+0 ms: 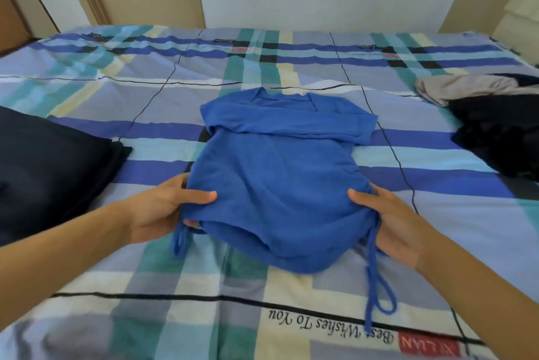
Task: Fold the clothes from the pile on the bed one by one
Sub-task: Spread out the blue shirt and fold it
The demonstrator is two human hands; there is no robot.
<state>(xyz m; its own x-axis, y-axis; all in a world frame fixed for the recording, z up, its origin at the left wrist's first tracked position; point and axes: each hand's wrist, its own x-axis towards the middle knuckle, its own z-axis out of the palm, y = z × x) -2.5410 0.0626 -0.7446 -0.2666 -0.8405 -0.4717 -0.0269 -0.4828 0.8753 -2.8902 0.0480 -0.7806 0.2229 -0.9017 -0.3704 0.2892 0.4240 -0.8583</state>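
Bed point(116, 286) bears top point(271, 179); left hand point(163, 208), right hand point(399, 222) grip

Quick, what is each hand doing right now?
Left hand: grips the blue top at its left hem.
Right hand: grips the blue top at its right hem.

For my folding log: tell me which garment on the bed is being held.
The blue drawstring top in the middle: left hand and right hand grip its hem corners. The navy garment and the black-and-beige pile lie untouched.
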